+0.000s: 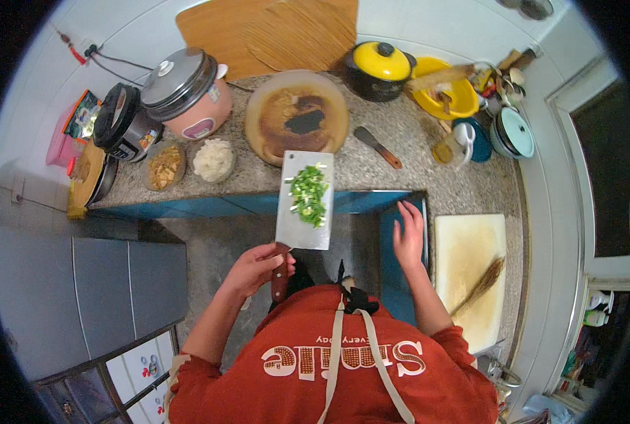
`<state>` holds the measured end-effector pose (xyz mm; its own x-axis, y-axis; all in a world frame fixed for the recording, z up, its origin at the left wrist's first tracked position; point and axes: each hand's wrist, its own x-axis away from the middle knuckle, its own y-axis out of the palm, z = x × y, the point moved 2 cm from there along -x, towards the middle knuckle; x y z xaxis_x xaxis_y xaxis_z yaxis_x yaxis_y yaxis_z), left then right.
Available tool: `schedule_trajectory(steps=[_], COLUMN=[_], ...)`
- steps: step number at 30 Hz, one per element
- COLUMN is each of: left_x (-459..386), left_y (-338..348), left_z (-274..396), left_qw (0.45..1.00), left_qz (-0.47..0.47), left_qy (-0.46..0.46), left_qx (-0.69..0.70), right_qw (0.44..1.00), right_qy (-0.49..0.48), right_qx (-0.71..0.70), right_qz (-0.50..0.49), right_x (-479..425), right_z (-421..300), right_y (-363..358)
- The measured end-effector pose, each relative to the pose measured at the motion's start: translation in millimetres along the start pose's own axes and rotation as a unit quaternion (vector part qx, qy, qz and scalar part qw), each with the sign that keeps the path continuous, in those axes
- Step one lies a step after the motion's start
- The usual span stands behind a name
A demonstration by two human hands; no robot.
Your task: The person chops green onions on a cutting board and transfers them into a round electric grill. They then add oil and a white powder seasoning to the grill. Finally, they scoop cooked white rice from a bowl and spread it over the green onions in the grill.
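My left hand (254, 270) grips the riveted wooden handle of a broad cleaver (304, 239). The blade lies flat and points away from me, over the countertop's front edge. Chopped scallions (309, 196), green with some white bits, are heaped on it. Beyond its far end is a large round board (270, 114), stained brown with a black patch in the middle. Empty, with the fingers apart, my right hand (410, 236) is above the counter's inner corner; I cannot tell whether it touches the edge.
On the granite countertop (262, 183) stand a pink rice cooker (203, 108), a bowl of white food (214, 160), a bowl of brown pieces (164, 167) and a yellow-lidded pot (381, 63). A spatula (377, 147) lies right of the board. A straw brush (484, 281) rests on a white cutting board (469, 238).
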<state>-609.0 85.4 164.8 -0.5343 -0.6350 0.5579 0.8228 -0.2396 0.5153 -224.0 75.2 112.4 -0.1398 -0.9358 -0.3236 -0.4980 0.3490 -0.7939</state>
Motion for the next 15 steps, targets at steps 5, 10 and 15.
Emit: schedule_trajectory(steps=[5, 10, 15], left_x=[44, 61, 51], left_y=[-75, -143, -193], left_z=[24, 37, 38], left_qw=[0.996, 0.990, 0.987], left_qz=[0.063, 0.107, 0.092], left_qy=[0.058, 0.074, 0.098], left_qx=[0.033, 0.059, 0.087], right_qw=[0.988, 0.962, 0.944], right_qy=[-0.128, -0.206, -0.221], right_qx=[-0.027, 0.078, 0.145], right_qz=[-0.085, -0.159, -0.198], right_x=[-106, -155, -171], right_z=[-93, -139, -135], right_y=[80, 146, 158])
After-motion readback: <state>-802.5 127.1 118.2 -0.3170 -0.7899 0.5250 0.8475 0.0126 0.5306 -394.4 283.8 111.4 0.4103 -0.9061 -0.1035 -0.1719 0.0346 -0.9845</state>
